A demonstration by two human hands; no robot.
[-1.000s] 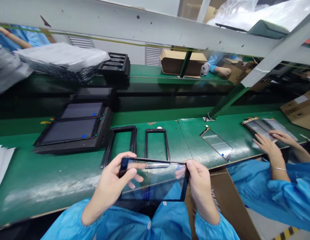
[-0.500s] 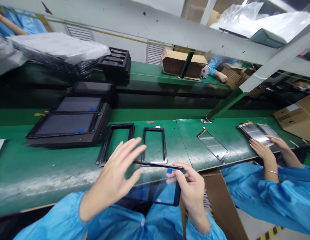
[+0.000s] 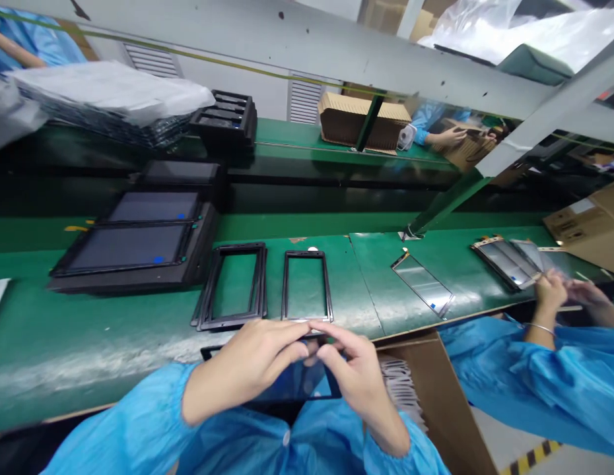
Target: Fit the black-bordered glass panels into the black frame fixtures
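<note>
Beneath your left hand (image 3: 247,363) and reaching across to your right hand (image 3: 356,373), it's the black-bordered panel (image 3: 311,382), up in front of your blue smock (image 3: 238,439). Your right hand grips its end, thumb on the near face, fingers bent over the upper edge. Your left lies across it, fingers arched; whether it grips too, I can't tell. Fingertips of both hands meet, or nearly, at that upper edge. Straight beyond them, one slim black frame (image 3: 329,287) lies on the green bench (image 3: 153,343); just beside it, beyond your left hand, a small stack of frames (image 3: 261,284). Farther left, screens with blue tabs (image 3: 131,247) rest on a dark tray (image 3: 203,254). Out past your right hand, a loose glass panel (image 3: 420,284) lies slantwise, and well beyond that a co-worker's hands (image 3: 552,293) blur near more panels (image 3: 508,260).
</note>
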